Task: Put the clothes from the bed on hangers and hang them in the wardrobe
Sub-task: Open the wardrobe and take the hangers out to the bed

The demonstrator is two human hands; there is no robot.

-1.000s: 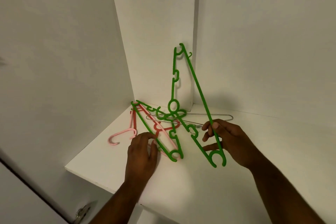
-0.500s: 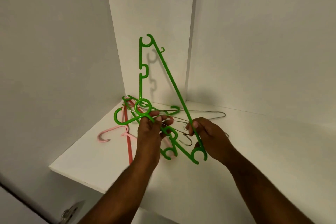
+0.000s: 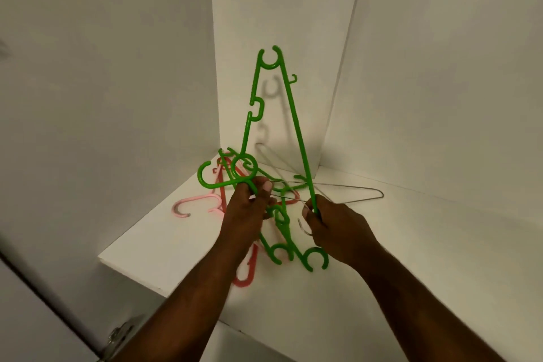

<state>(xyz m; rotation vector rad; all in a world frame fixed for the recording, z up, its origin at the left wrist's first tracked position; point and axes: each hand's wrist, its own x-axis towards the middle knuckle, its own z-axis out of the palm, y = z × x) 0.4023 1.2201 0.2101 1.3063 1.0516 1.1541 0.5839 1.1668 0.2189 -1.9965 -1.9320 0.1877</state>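
Note:
A green plastic hanger point(image 3: 296, 123) stands tilted on end above the white wardrobe shelf point(image 3: 396, 244). My right hand point(image 3: 335, 229) grips its long straight bar near the lower end. My left hand point(image 3: 249, 209) pinches the hanger's neck just below the round hook point(image 3: 211, 176). A second green hanger point(image 3: 279, 232) lies tangled beneath, between my hands. No clothes or bed are in view.
A pink hanger point(image 3: 194, 204), a red hanger point(image 3: 248, 270) and a thin wire hanger point(image 3: 352, 192) lie in the shelf's back left corner. White wardrobe walls close in behind and on both sides. A metal door hinge point(image 3: 117, 335) shows at lower left.
My left hand left the shelf and took the green hanger's neck. Both hands lifted the hanger off the pile; it now stands higher, with its hook swung out to the left.

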